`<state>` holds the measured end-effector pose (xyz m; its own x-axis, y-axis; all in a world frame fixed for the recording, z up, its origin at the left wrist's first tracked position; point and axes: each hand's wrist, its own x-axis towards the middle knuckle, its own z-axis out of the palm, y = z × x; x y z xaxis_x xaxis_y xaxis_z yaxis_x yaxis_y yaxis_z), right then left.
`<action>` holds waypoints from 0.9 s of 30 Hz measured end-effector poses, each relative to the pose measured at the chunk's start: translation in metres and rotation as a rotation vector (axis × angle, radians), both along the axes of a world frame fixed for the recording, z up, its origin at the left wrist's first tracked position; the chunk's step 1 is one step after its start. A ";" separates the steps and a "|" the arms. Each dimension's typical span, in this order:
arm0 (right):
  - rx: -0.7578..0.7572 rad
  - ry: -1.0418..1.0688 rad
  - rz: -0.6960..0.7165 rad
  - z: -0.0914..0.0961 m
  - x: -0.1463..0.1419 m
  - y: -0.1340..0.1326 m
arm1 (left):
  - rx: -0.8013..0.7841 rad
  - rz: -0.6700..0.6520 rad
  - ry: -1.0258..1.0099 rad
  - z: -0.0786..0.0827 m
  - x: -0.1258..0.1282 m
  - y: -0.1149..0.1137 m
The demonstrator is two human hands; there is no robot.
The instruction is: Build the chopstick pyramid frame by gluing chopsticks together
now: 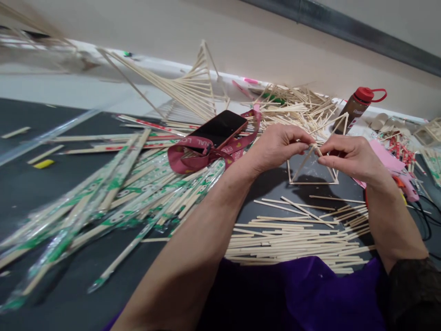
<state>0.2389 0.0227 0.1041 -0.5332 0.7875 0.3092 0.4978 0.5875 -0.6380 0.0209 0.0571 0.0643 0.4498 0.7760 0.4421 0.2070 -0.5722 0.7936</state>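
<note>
A small frame of thin wooden sticks [314, 183] stands on the dark table, with a square-looking base and slanted sticks meeting at a peak. My left hand [275, 146] pinches the frame near that peak, thumb and forefinger together. From the other side my right hand [354, 156] grips the same joint with its fingertips. Behind my right hand another corner of sticks [345, 117] rises. Whether it belongs to the same frame I cannot tell. Loose cut sticks [282, 241] lie in a pile between my forearms.
Wrapped chopsticks [113, 197] cover the left side. A phone [225, 128] with a red lanyard [189, 158] lies on them. Behind stand a twisted stick model [182, 87] and a brown bottle [356, 108] with a red lid. A pink glue gun [406, 181] is at right.
</note>
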 end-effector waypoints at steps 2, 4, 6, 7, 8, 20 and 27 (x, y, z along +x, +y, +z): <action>0.000 0.015 0.002 0.000 0.000 0.000 | 0.023 0.001 0.029 0.000 0.000 0.000; -0.002 0.018 -0.002 -0.001 0.000 0.000 | 0.029 0.001 0.050 0.001 -0.001 0.000; -0.001 0.014 -0.002 -0.001 0.000 0.000 | 0.021 -0.006 0.064 0.002 -0.002 0.000; 0.002 0.014 -0.001 -0.001 0.000 0.000 | 0.008 -0.010 0.068 0.002 -0.002 0.000; 0.006 0.016 0.001 -0.001 0.000 0.000 | -0.009 -0.015 0.070 0.003 -0.002 0.000; 0.046 0.047 0.017 -0.002 -0.002 -0.001 | -0.096 -0.023 0.067 0.005 -0.004 -0.002; 0.045 0.038 0.020 -0.003 -0.004 -0.001 | -0.141 -0.027 0.084 0.006 -0.007 -0.002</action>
<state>0.2352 0.0220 0.1014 -0.5357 0.7616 0.3646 0.4617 0.6257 -0.6288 0.0137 0.0554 0.0699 0.5020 0.8148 0.2899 0.2623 -0.4628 0.8468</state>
